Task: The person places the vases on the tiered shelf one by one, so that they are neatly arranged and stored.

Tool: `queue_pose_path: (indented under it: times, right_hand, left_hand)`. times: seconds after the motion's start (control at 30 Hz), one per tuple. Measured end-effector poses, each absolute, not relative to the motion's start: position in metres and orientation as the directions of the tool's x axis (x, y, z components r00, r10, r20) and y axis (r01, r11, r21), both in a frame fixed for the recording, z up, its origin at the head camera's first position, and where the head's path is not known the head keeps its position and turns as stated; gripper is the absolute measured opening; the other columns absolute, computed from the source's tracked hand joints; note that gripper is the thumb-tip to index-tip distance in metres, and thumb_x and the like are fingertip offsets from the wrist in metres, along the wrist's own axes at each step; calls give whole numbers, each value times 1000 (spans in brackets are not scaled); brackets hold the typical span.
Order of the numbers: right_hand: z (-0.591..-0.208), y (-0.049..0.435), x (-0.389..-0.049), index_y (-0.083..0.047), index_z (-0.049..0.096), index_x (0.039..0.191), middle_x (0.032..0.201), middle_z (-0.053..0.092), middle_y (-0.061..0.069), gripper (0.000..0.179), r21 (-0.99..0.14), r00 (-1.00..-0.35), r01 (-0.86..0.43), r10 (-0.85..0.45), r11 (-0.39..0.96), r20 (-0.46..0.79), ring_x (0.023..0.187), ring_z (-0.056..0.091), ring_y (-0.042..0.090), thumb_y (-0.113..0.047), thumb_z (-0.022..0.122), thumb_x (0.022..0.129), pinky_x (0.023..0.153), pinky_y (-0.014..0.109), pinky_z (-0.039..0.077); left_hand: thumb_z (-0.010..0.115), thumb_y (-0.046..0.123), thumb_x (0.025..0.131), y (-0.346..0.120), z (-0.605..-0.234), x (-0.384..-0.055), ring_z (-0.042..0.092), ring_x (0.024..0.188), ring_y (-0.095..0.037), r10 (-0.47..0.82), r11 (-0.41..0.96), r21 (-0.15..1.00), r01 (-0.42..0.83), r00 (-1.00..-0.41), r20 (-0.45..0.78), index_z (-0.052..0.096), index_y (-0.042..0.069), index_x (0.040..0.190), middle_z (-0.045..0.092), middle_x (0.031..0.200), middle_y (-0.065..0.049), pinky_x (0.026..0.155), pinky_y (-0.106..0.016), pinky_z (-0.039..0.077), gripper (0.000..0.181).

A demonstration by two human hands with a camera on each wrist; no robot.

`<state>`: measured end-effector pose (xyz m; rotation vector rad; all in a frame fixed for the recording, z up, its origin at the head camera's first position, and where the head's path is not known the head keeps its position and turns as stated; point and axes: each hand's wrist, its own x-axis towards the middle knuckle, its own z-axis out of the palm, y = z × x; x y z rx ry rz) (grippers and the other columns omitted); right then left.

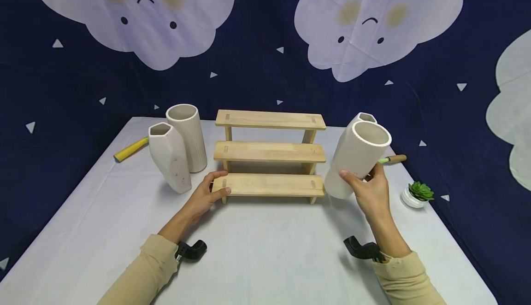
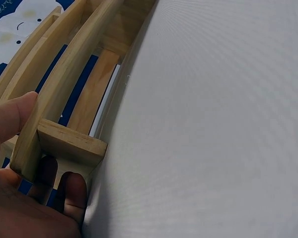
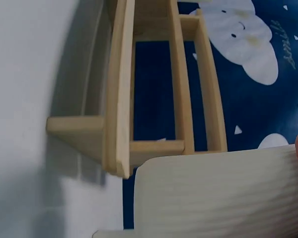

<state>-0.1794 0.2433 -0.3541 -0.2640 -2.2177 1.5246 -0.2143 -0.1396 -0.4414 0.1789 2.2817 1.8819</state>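
White cylindrical ceramic vase [image 1: 357, 157]: R hand [image 1: 372, 192] grasped it.
Pale three-tier wooden shelf [image 1: 271, 184]: L hand [image 1: 204, 194] pinched end, prob. steadying.

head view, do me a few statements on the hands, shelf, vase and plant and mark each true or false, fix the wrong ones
1. The left hand grips the left end of the wooden shelf. True.
2. The shelf has five tiers. False: it has three.
3. The right hand holds a white vase. True.
4. That hand is on the shelf's left side. False: it is on the right side.
5. A potted plant sits to the right of the right hand. True.
6. The plant stands on the shelf's lowest tier. False: it sits on the table.
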Motion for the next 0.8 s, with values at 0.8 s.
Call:
queue_pose_path:
  times: [0.8]
  right_hand:
    - [-351, 203, -189, -7, 42, 134, 127, 54, 9, 70, -936, -961, -110, 206, 335, 186, 110, 52, 17, -21, 79, 76, 90, 25, 44]
  left_hand:
    - [64, 16, 89, -140, -442, -213, 47, 110, -23, 205, 195, 981, -21, -977, -62, 37, 12, 140, 44, 129, -18, 87, -25, 40, 58]
